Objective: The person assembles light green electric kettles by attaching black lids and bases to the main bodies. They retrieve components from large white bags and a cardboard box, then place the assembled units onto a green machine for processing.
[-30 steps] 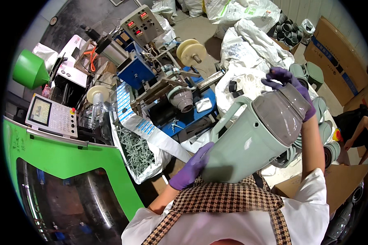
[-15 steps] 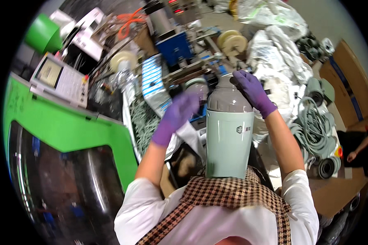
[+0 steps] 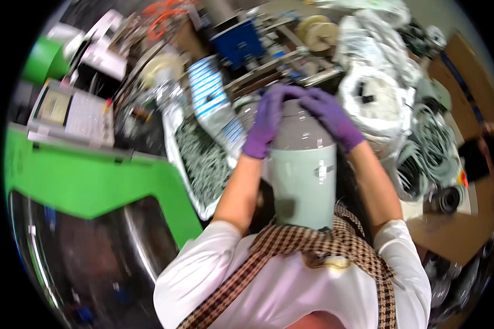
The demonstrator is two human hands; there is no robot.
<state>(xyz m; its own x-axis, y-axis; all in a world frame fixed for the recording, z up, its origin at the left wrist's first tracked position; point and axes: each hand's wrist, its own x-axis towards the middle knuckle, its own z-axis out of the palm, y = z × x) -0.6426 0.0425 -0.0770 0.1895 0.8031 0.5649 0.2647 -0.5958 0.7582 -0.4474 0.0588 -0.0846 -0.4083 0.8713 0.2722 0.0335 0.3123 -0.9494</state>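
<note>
A pale green cylinder-shaped canister (image 3: 303, 181) with a glossy grey upper section (image 3: 297, 131) stands upright against my checked apron. My left hand (image 3: 266, 122), in a purple glove, curves round the upper left of the grey section. On the upper right, my right hand (image 3: 330, 116), gloved the same way, is closed over its top. The fingers of both hands meet or nearly meet at the far side, and they hide the very top of the canister. Motion blurs the fingertips a little.
Left of my arm lies a white bag (image 3: 206, 164) of small grey-green pieces. A green machine (image 3: 93, 175) with a control panel (image 3: 74, 112) fills the left side. Ahead stand a blue machine block (image 3: 239, 44) and spools (image 3: 321, 36). To the right are a white sack (image 3: 376, 98) and coiled grey tubing (image 3: 436, 145).
My left hand has come in from the left onto the canister's upper section. My right hand has shifted over its top. The canister's narrow neck, visible before, is now covered.
</note>
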